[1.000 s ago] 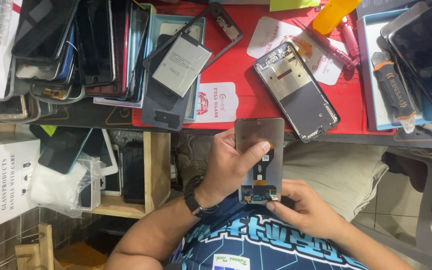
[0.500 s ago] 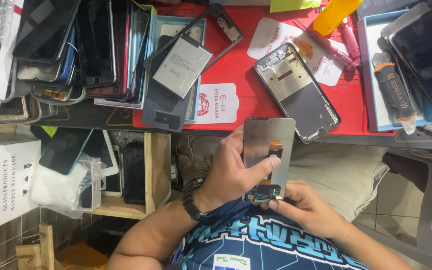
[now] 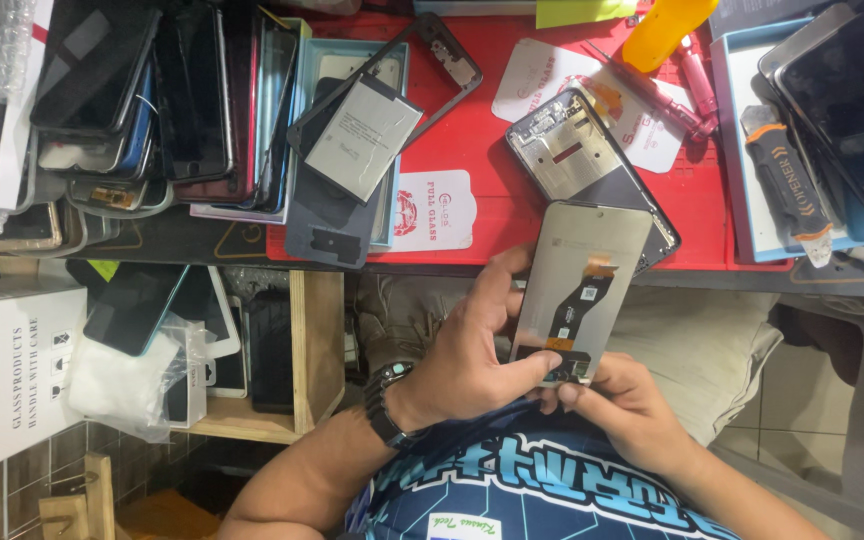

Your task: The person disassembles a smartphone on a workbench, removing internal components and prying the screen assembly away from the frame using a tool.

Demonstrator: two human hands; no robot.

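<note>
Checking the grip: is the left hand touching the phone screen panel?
Touching: the head view shows the left hand with fingers pressed on the screen panel.

phone repair bench | red work mat (image 3: 512, 215) | stacked phone screens (image 3: 152, 100) | opened phone frame (image 3: 577, 150) | loose battery (image 3: 362, 140)

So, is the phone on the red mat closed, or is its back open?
Open: the phone lies on the red mat with no back cover, its bare metal inner frame showing.

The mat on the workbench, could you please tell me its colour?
Red; the mat shows best in the head view.
</note>
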